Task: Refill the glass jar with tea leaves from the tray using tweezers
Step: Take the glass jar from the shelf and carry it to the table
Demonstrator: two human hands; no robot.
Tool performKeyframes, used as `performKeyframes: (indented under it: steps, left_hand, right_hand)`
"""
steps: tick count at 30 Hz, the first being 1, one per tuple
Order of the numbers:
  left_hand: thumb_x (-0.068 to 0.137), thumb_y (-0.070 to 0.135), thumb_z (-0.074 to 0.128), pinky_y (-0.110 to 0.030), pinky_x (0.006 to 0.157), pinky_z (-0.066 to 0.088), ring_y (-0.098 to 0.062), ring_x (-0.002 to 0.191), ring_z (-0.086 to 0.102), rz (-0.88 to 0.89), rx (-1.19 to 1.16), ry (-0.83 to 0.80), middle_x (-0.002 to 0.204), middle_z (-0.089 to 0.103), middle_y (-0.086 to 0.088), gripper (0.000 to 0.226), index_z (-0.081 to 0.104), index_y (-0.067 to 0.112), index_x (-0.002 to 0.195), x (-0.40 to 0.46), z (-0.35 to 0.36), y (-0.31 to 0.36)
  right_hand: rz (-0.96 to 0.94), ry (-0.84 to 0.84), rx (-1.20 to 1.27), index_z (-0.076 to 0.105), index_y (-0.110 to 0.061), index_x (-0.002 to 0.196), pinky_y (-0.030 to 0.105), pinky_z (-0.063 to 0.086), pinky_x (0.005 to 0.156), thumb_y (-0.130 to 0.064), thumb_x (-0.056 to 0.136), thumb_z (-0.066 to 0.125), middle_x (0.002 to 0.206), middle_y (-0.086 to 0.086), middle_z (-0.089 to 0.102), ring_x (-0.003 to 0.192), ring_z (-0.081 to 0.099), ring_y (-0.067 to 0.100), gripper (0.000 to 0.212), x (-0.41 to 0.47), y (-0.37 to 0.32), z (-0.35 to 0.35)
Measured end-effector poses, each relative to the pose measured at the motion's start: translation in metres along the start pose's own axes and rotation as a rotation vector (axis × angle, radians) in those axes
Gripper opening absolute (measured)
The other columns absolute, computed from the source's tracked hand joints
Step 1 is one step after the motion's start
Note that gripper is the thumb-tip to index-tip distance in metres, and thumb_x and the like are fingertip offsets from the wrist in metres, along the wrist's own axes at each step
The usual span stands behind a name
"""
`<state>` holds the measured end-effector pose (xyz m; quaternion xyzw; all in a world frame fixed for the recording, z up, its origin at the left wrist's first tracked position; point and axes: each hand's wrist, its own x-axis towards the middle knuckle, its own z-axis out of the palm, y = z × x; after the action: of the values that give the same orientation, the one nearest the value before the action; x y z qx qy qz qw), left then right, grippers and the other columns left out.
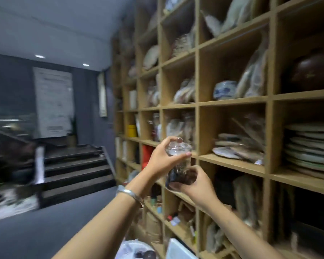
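Clear glossy glass jar (180, 165) before matt pale wooden shelving (232, 101).
A smooth polished metal bangle (130, 193); a glazed blue-and-white ceramic pot (224, 89).

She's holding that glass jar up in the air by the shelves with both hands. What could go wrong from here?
1. The glass jar hangs in mid-air with nothing under it: the left hand grips near its lid, the right hand cups its base. A slip could drop and shatter it.
2. If the lid loosens, the dark tea leaves inside could spill.
3. The wooden shelf sits very close, so the jar might knock its edge.
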<state>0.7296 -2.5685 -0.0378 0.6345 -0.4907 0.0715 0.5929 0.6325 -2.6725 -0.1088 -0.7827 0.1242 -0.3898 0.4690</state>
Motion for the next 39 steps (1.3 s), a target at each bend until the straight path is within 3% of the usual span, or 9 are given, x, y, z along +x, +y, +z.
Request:
performKeyframes:
  steps: [5,9,16,20,22,26,30,33,39]
  left_hand:
    - [0.057,0.048,0.087,-0.044,0.09,0.058,-0.016,0.092,0.073,-0.121,0.178,0.201,0.102,0.074,0.002,0.051,0.065,0.032,0.1,-0.071,-0.098,0.013]
    - [0.054,0.046,0.088,-0.034,0.09,0.058,-0.012,0.094,0.072,-0.18,0.3,0.384,0.105,0.073,0.003,0.05,0.067,0.033,0.098,-0.139,-0.176,0.046]
    - [0.067,0.02,0.092,-0.035,0.091,0.057,-0.013,0.094,0.07,-0.274,0.537,0.677,0.106,0.073,0.0,0.04,0.067,0.03,0.097,-0.275,-0.29,0.132]
    - [0.06,0.037,0.092,-0.034,0.092,0.057,-0.013,0.102,0.07,-0.316,0.659,0.809,0.11,0.073,0.003,0.046,0.068,0.032,0.099,-0.358,-0.344,0.191]
    - [0.054,0.049,0.089,-0.032,0.09,0.057,-0.012,0.103,0.07,-0.351,0.72,0.864,0.109,0.072,0.007,0.051,0.068,0.037,0.099,-0.402,-0.37,0.223]
    - [0.053,0.048,0.09,-0.034,0.087,0.059,-0.011,0.096,0.072,-0.402,0.782,0.991,0.101,0.075,0.006,0.051,0.069,0.034,0.098,-0.501,-0.42,0.29]
    - [0.057,0.043,0.09,-0.026,0.08,0.059,-0.009,0.094,0.072,-0.471,0.883,1.079,0.101,0.075,0.007,0.054,0.07,0.029,0.105,-0.604,-0.463,0.365]
    - [0.067,0.03,0.091,-0.036,0.089,0.059,-0.014,0.099,0.072,-0.512,0.956,1.15,0.108,0.074,0.002,0.046,0.068,0.028,0.107,-0.68,-0.491,0.419]
    - [0.063,0.031,0.092,-0.038,0.084,0.06,-0.021,0.098,0.072,-0.62,1.034,1.322,0.109,0.074,-0.001,0.049,0.068,0.026,0.106,-0.811,-0.531,0.502]
  right_hand:
    - [-0.086,-0.258,0.187,0.053,-0.022,0.093,0.024,0.054,0.074,-0.022,0.047,0.094,0.09,-0.001,0.071,0.082,0.069,0.009,0.062,-0.033,-0.03,0.094]
    - [-0.15,-0.465,0.319,0.056,-0.022,0.094,0.025,0.054,0.073,-0.034,0.043,0.094,0.086,-0.005,0.072,0.079,0.068,0.004,0.064,-0.078,-0.075,0.168]
    - [-0.291,-0.781,0.487,0.053,-0.029,0.09,0.005,0.044,0.058,-0.042,0.049,0.092,0.083,-0.013,0.068,0.075,0.062,-0.012,0.058,-0.197,-0.174,0.271]
    - [-0.376,-0.926,0.586,0.051,-0.032,0.092,0.003,0.042,0.058,-0.051,0.052,0.087,0.085,-0.016,0.066,0.077,0.059,-0.017,0.057,-0.28,-0.238,0.317]
    - [-0.402,-1.015,0.639,0.052,-0.035,0.099,0.007,0.046,0.062,-0.059,0.049,0.084,0.09,-0.017,0.066,0.081,0.06,-0.015,0.063,-0.326,-0.27,0.339]
    - [-0.429,-1.229,0.747,0.053,-0.034,0.107,0.034,0.056,0.082,-0.053,0.053,0.083,0.098,-0.014,0.069,0.089,0.065,-0.001,0.064,-0.433,-0.337,0.38]
    - [-0.433,-1.371,0.868,0.055,-0.029,0.101,0.042,0.057,0.079,-0.049,0.052,0.085,0.092,-0.007,0.071,0.084,0.069,0.006,0.061,-0.55,-0.407,0.408]
    - [-0.441,-1.492,0.946,0.058,-0.024,0.101,0.05,0.056,0.081,-0.041,0.051,0.089,0.094,-0.001,0.073,0.087,0.071,0.015,0.061,-0.634,-0.455,0.428]
    - [-0.5,-1.698,1.025,0.058,-0.032,0.103,0.033,0.056,0.08,-0.047,0.05,0.089,0.096,-0.011,0.072,0.089,0.068,0.004,0.063,-0.781,-0.526,0.46]
